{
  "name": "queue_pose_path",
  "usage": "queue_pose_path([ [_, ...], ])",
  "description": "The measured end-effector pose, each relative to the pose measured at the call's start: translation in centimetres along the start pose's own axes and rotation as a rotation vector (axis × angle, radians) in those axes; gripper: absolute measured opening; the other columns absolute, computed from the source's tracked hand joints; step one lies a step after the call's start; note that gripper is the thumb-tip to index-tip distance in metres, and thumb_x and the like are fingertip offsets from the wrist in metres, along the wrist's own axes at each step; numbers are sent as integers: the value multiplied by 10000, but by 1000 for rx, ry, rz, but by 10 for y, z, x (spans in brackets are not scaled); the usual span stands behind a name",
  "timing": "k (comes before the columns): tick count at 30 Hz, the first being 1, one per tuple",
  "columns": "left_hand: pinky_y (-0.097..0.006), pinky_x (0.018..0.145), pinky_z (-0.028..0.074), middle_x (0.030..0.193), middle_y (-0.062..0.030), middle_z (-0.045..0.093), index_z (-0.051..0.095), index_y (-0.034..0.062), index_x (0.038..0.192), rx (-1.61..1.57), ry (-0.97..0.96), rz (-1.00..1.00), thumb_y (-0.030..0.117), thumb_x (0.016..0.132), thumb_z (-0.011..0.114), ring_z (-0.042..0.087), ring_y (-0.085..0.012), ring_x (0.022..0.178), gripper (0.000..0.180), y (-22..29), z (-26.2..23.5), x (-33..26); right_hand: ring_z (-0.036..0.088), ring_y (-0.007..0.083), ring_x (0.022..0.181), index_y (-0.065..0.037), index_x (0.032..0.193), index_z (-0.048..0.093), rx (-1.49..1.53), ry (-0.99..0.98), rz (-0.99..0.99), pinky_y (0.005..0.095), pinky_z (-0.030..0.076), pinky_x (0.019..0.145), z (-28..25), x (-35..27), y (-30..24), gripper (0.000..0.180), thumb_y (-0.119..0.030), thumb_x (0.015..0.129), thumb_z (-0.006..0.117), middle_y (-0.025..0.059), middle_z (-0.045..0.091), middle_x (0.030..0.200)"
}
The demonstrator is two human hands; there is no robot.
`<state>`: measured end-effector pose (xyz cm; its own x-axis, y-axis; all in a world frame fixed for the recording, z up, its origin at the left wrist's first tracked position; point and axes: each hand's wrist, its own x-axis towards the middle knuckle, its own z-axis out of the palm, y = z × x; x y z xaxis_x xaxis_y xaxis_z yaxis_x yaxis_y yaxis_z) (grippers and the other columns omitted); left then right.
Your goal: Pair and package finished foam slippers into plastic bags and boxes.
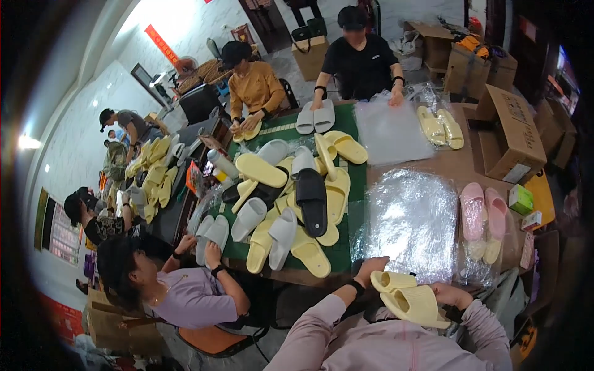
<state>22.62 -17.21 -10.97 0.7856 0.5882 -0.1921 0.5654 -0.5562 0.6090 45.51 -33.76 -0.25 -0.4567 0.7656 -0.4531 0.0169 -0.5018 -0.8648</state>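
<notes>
Two pale yellow slippers [411,298] sit stacked close to the person's chest, at the near edge of the table [458,164]. The smaller-looking one lies on top toward the left, the broad one below it toward the right. The left hand [370,267] rests at the upper slipper's far left end, fingers curled against it; how tightly they press I cannot tell. The right hand [450,295] grips the lower slipper's right edge, its fingers mostly hidden behind the sole.

Just beyond the hands lies a stack of clear plastic bags [411,222]. To its right lie two pink slippers [484,213] side by side. To its left, on a green mat [343,247], is a heap of yellow, white and black slippers [297,198]. A person in a lilac shirt [192,297] sits at the left, holding two grey slippers [212,234].
</notes>
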Motion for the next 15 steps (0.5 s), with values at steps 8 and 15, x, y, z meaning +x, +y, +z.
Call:
queue_pose_path([
  [8, -402, 819, 453, 1029, -209, 592, 514, -1, 1147, -124, 148, 179, 130, 878, 422, 565, -347, 940, 314, -2, -26, 9, 547, 103, 913, -19, 1123, 577, -49, 253, 42, 266, 442, 821, 4, 0, 8, 302, -52, 824, 591, 35, 621, 1055],
  [15, -378, 832, 454, 1081, -165, 574, 408, 6, 1265, 103, 217, 179, 131, 839, 452, 560, -302, 950, 446, 53, -47, 3, 559, 342, 935, -4, 1025, 612, -669, 631, -191, 386, 456, 803, 10, 14, 5, 310, -82, 725, 600, 171, 574, 1037],
])
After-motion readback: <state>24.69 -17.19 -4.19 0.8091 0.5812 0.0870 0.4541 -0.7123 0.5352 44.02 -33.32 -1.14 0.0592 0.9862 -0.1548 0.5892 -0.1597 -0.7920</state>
